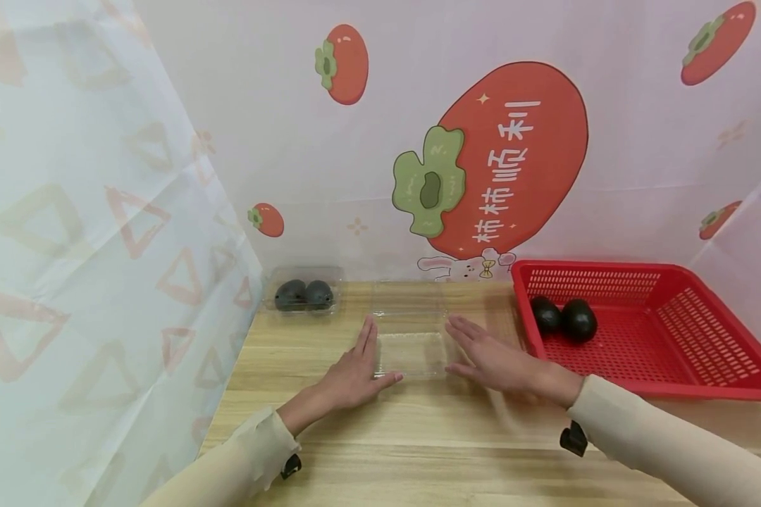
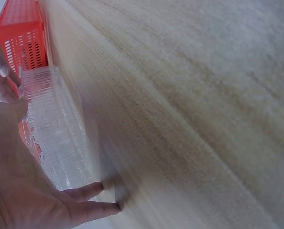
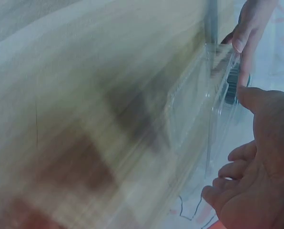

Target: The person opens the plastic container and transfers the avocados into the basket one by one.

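An empty clear plastic clamshell box (image 1: 411,336) lies open on the wooden table (image 1: 418,436) between my hands. My left hand (image 1: 354,372) rests flat at its left side with straight fingers, thumb along the front edge. My right hand (image 1: 491,355) lies flat at its right side, fingers straight. The box (image 2: 56,138) shows beside my left palm (image 2: 18,191) in the left wrist view. In the blurred right wrist view the box (image 3: 199,100) stands ahead of my right hand (image 3: 256,162). Neither hand grips anything.
A second clear box (image 1: 304,292), closed on two dark avocados (image 1: 304,294), sits at the back left. A red plastic basket (image 1: 647,331) at the right holds two more avocados (image 1: 564,318). Patterned cloth walls stand behind and on the left.
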Demonstrator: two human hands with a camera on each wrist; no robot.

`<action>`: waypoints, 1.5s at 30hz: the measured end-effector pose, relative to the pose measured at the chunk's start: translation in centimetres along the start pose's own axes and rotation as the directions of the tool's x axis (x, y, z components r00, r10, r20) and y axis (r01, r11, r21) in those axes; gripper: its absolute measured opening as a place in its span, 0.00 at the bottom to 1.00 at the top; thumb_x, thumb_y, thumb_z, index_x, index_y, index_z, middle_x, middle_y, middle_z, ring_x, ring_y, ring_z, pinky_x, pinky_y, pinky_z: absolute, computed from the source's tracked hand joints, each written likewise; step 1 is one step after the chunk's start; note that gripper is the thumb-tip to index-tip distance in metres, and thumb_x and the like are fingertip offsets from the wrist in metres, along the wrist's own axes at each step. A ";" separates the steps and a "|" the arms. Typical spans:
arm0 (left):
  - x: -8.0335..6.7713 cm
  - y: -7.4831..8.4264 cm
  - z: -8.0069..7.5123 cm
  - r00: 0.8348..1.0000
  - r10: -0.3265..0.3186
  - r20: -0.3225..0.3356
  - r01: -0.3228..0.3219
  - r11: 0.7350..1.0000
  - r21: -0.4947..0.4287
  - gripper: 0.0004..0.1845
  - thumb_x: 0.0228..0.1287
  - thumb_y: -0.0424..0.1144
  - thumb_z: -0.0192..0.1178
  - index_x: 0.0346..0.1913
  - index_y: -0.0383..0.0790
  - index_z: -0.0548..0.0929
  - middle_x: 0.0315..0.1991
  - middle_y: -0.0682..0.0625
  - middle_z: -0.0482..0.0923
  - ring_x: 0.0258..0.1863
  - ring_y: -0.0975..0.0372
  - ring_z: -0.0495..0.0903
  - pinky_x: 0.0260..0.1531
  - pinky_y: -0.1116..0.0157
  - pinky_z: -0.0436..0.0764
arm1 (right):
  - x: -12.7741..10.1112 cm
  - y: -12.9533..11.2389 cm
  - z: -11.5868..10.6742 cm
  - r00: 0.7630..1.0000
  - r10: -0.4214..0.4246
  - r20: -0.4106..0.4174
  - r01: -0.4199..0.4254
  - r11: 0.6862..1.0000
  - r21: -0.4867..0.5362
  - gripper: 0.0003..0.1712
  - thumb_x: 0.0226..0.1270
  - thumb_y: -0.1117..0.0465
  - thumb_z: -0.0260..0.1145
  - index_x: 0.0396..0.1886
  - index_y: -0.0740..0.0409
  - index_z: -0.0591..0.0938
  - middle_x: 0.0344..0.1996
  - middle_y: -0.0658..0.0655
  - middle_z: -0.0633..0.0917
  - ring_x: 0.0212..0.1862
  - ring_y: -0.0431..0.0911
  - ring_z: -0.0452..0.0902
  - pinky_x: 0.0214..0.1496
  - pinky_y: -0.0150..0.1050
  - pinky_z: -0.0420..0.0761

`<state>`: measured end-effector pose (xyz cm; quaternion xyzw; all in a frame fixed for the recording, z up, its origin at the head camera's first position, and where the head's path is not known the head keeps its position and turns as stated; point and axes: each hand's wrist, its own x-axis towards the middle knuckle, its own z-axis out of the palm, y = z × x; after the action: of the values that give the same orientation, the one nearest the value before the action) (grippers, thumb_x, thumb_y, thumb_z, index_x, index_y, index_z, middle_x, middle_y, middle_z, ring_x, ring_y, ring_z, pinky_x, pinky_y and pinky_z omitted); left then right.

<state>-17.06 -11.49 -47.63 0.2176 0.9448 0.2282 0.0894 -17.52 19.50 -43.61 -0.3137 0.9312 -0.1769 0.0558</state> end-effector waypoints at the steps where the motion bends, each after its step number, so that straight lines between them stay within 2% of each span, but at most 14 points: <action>1: 0.0 0.0 0.0 1.000 0.001 -0.001 -0.001 1.000 0.000 0.60 0.75 0.69 0.56 0.85 0.31 0.37 0.87 0.39 0.28 0.78 0.38 0.62 0.68 0.38 0.73 | 0.1 0.0 0.3 1.000 0.002 0.000 -0.002 1.000 -0.007 0.49 0.76 0.43 0.69 0.82 0.69 0.62 0.82 0.69 0.61 0.82 0.66 0.55 0.77 0.62 0.65; 11: 0.2 0.2 0.0 1.000 0.011 -0.008 -0.011 1.000 0.025 0.60 0.75 0.69 0.56 0.85 0.30 0.38 0.87 0.37 0.29 0.77 0.37 0.64 0.69 0.40 0.73 | 0.2 -0.2 1.8 1.000 0.005 -0.026 -0.004 1.000 0.021 0.49 0.78 0.44 0.67 0.80 0.74 0.62 0.82 0.72 0.59 0.83 0.65 0.53 0.79 0.60 0.62; 14: 0.2 0.1 0.1 0.999 0.028 -0.018 -0.027 0.998 0.063 0.60 0.75 0.69 0.55 0.85 0.27 0.40 0.86 0.35 0.31 0.80 0.39 0.57 0.74 0.43 0.68 | 0.2 -0.3 1.9 0.999 0.017 -0.028 -0.016 0.999 0.035 0.49 0.78 0.45 0.68 0.81 0.74 0.61 0.82 0.72 0.58 0.83 0.64 0.52 0.78 0.59 0.62; 18: 0.2 0.1 0.2 0.998 0.048 -0.036 -0.043 0.992 0.118 0.59 0.76 0.69 0.54 0.84 0.26 0.42 0.86 0.33 0.35 0.84 0.41 0.45 0.79 0.42 0.56 | 0.3 -0.3 1.8 1.000 0.015 -0.015 -0.015 0.999 0.039 0.48 0.78 0.47 0.68 0.81 0.74 0.61 0.82 0.71 0.58 0.83 0.64 0.51 0.79 0.60 0.61; 21: 0.2 0.0 0.2 0.998 0.055 -0.042 -0.049 0.990 0.134 0.58 0.76 0.68 0.54 0.84 0.26 0.42 0.86 0.32 0.36 0.85 0.41 0.44 0.80 0.43 0.53 | 0.3 -0.3 1.6 1.000 0.000 0.001 0.000 1.000 0.026 0.47 0.78 0.47 0.68 0.81 0.73 0.61 0.82 0.71 0.57 0.83 0.64 0.51 0.79 0.59 0.60; 29: 0.0 -0.2 0.0 0.993 0.088 -0.076 -0.079 0.991 0.111 0.56 0.77 0.63 0.57 0.83 0.24 0.43 0.85 0.30 0.40 0.84 0.39 0.47 0.80 0.42 0.53 | 0.3 0.2 0.6 0.998 -0.048 0.032 0.048 0.999 0.008 0.46 0.77 0.48 0.69 0.80 0.73 0.64 0.82 0.72 0.59 0.82 0.65 0.53 0.77 0.59 0.64; 33: 0.1 -0.2 -0.7 0.992 0.093 -0.081 -0.087 0.993 0.074 0.53 0.78 0.60 0.58 0.83 0.24 0.45 0.85 0.31 0.41 0.84 0.39 0.47 0.81 0.43 0.52 | 0.4 0.5 -0.3 0.994 -0.065 0.089 0.063 0.998 0.025 0.46 0.77 0.49 0.69 0.80 0.73 0.63 0.82 0.72 0.57 0.83 0.65 0.51 0.77 0.60 0.62; 36: 0.4 -0.2 -1.7 0.992 0.116 -0.050 -0.112 0.992 0.064 0.52 0.80 0.59 0.57 0.84 0.27 0.44 0.86 0.34 0.40 0.85 0.42 0.45 0.82 0.45 0.50 | 0.4 0.9 -1.1 0.985 -0.063 0.159 0.055 0.997 0.055 0.47 0.77 0.48 0.69 0.82 0.70 0.61 0.84 0.69 0.56 0.84 0.64 0.49 0.78 0.59 0.62; 39: 0.7 -0.2 -2.9 0.982 0.186 0.013 -0.186 0.980 0.073 0.50 0.81 0.59 0.56 0.85 0.31 0.44 0.87 0.37 0.40 0.85 0.45 0.44 0.82 0.45 0.48 | 0.7 1.2 -1.8 0.974 -0.062 0.219 0.045 0.996 0.079 0.48 0.76 0.48 0.70 0.84 0.65 0.60 0.85 0.65 0.55 0.85 0.61 0.49 0.77 0.57 0.65; 42: 1.0 -0.2 -3.7 0.961 0.261 0.093 -0.269 0.960 0.081 0.50 0.80 0.61 0.54 0.86 0.34 0.45 0.87 0.39 0.40 0.86 0.47 0.44 0.82 0.45 0.48 | 1.1 1.5 -2.2 0.965 -0.093 0.247 0.076 0.994 0.076 0.47 0.75 0.49 0.71 0.83 0.65 0.62 0.84 0.66 0.57 0.84 0.61 0.53 0.75 0.56 0.69; 45: 1.5 -0.1 -3.8 0.941 0.300 0.154 -0.318 0.942 0.108 0.51 0.79 0.65 0.54 0.86 0.35 0.45 0.87 0.41 0.40 0.86 0.48 0.44 0.83 0.47 0.47 | 1.5 1.7 -2.5 0.957 -0.101 0.271 0.084 0.994 0.074 0.47 0.73 0.52 0.73 0.82 0.65 0.64 0.83 0.66 0.59 0.83 0.61 0.55 0.75 0.56 0.69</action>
<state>-19.42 -12.37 -44.38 0.3838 0.9035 0.1614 0.1017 -20.20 20.61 -41.93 -0.3768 0.8928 -0.1627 0.1855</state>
